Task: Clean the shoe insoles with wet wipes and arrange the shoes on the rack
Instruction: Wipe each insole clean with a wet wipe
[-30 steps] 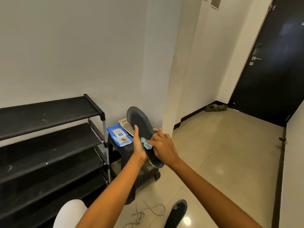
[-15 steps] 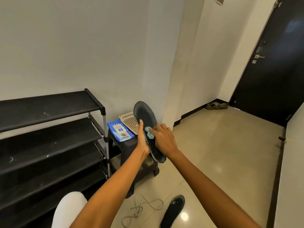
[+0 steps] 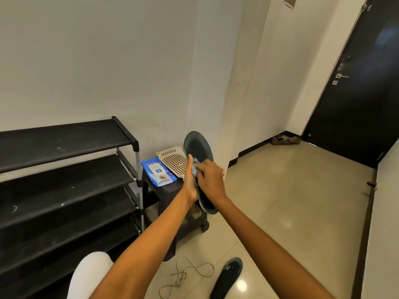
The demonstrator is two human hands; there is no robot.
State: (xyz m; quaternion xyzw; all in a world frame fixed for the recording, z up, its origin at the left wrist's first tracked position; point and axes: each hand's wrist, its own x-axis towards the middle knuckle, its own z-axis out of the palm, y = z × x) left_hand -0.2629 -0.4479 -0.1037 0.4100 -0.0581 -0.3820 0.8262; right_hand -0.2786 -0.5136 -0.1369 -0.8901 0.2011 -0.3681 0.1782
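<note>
Beside rack, wipes pack label seems unreadable.

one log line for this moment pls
step: wiping insole | left hand: holds insole | right hand: presses wipe on it | second insole: floor

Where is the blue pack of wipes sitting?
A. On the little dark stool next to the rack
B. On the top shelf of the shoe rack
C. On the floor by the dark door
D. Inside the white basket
A: the blue pack of wipes lies on the dark stool, beside the white basket and just right of the shoe rack.
</note>
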